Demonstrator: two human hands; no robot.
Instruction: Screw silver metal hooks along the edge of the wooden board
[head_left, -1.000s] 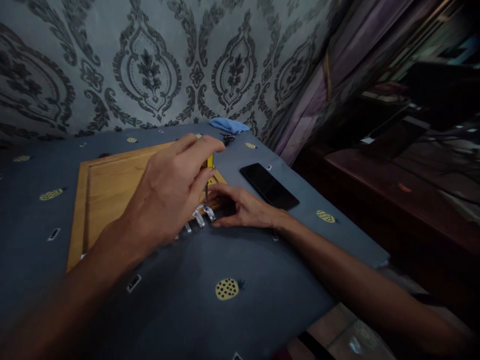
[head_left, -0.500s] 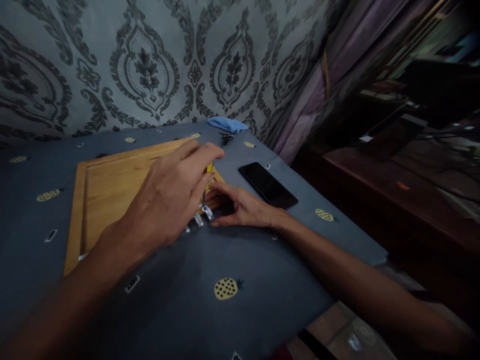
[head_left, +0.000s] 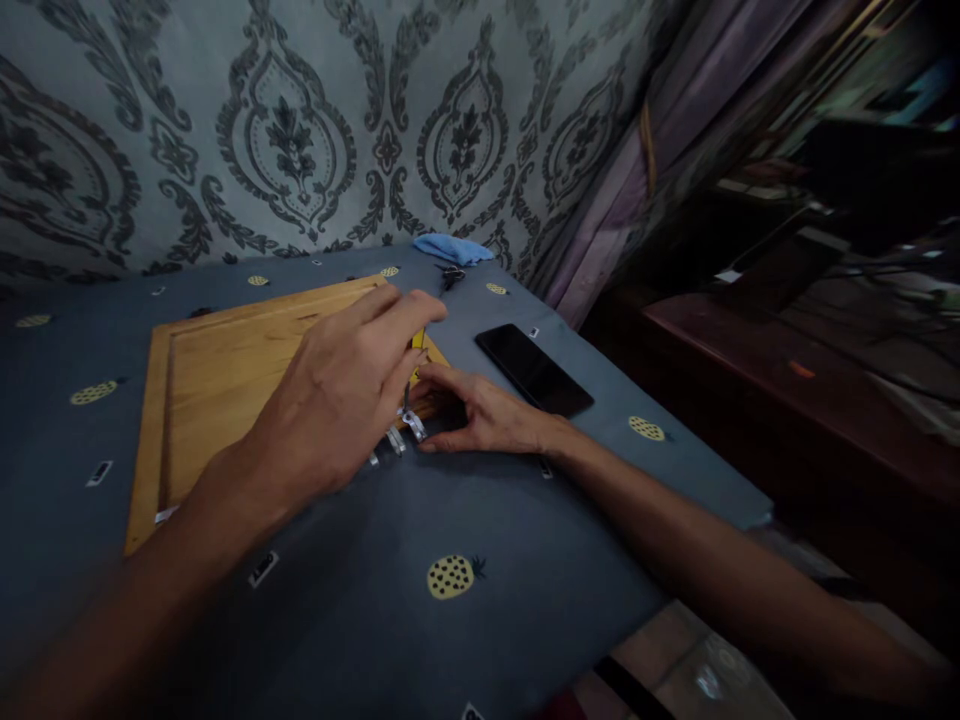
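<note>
A wooden panel [head_left: 225, 370] lies flat on a table under a blue-grey cloth [head_left: 420, 540] printed with yellow pineapples. My left hand [head_left: 337, 390] hovers over the panel's near right corner, fingers closed round a yellow-handled screwdriver [head_left: 417, 342] that points down. Its tip stands at a silver metal hinge [head_left: 405, 428] on the panel's edge. My right hand [head_left: 480, 412] rests on the cloth beside that corner, fingertips pressed against the hinge.
A black phone [head_left: 534, 368] lies face up to the right of the panel. A blue rag [head_left: 454, 247] and a small dark object sit at the back by the patterned wall. The table's right edge drops off beside dark wooden furniture [head_left: 787, 400].
My left hand has sunk slightly with the screwdriver, so less of the yellow handle shows. My right hand stays at the hinge.
</note>
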